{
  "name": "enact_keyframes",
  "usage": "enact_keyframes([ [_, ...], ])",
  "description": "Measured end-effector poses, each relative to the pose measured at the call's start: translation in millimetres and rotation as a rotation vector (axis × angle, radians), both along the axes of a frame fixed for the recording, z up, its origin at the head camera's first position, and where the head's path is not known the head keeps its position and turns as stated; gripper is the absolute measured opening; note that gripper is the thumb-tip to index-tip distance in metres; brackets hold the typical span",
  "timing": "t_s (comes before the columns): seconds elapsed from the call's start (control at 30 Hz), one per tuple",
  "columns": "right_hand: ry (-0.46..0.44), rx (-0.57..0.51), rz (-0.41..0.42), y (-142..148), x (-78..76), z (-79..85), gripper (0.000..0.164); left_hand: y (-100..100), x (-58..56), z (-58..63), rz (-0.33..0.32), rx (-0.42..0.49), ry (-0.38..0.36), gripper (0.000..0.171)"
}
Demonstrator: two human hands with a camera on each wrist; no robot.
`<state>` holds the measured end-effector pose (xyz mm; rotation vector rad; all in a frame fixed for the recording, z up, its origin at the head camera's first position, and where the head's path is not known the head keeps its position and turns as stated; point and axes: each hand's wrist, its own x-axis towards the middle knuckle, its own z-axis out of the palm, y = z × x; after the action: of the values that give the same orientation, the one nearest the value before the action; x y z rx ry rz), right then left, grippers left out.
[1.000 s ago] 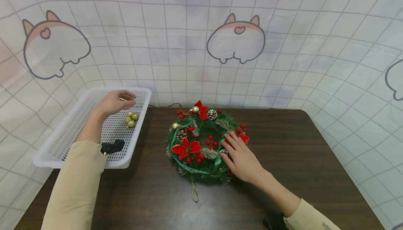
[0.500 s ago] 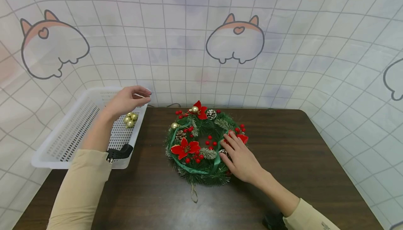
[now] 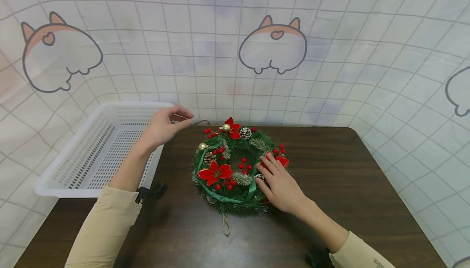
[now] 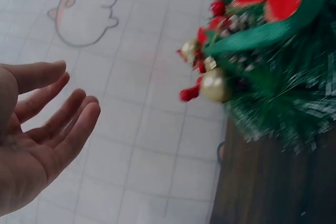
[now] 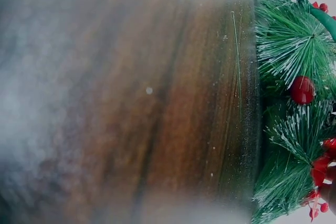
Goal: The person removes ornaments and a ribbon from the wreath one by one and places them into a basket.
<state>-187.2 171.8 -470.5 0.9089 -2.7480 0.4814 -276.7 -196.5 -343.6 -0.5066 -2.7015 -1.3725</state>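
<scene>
A green wreath (image 3: 238, 209) lies flat on the dark wooden table, dressed with red poinsettias (image 3: 215, 173), red berries, pinecones (image 3: 245, 133), a green ribbon and gold balls (image 3: 226, 127). On its right side rests my right hand (image 3: 282, 187), fingers spread over a poinsettia and a pinecone. My left hand (image 3: 166, 126) hovers between the basket and the wreath, its fingers loosely bent. The left wrist view shows nothing between the fingers of that hand (image 4: 47, 135), with the wreath's gold ball (image 4: 214, 86) off to the side. In the right wrist view, wreath needles (image 5: 294, 140) fill the right edge.
A white perforated basket (image 3: 69, 149) stands at the left of the table (image 3: 330, 170); my left forearm crosses over its right rim. A twine loop (image 3: 225, 226) sticks out from the wreath's near side. A patterned cloth (image 3: 220, 56) hangs behind the table.
My left hand has moved right from above the basket to past its right rim. The loose gold balls in the basket are now hidden behind the left arm. My right hand stays on the wreath.
</scene>
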Motion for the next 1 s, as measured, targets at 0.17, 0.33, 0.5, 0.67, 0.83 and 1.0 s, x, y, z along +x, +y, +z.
enact_keyframes([
  [0.17, 0.009, 0.000, 0.000, -0.4, 0.1, 0.1, 0.052, 11.1, 8.1, -13.2, 0.005, 0.021, -0.027, 0.023],
  [0.33, 0.007, -0.002, 0.004, -0.4, 0.7, 1.6, 0.051, 19.5, 13.2, -28.1, 0.014, 0.015, -0.042, 0.023],
  [0.5, 0.008, -0.007, 0.004, -0.4, 0.8, 1.2, 0.051, 25.2, 13.7, -41.2, 0.039, 0.022, -0.080, 0.022],
  [0.67, 0.003, -0.006, -0.001, -0.8, 0.4, 0.5, 0.051, 27.4, 13.1, -53.4, 0.088, 0.013, -0.109, 0.021],
  [0.83, -0.004, -0.006, -0.001, -1.1, 0.0, 0.2, 0.051, 30.4, 14.8, -63.3, 0.124, 0.012, -0.130, 0.022],
  [1.0, -0.008, -0.008, -0.007, -1.0, 0.2, 0.3, 0.051, 34.6, 13.7, -73.3, 0.168, 0.018, -0.149, 0.026],
])
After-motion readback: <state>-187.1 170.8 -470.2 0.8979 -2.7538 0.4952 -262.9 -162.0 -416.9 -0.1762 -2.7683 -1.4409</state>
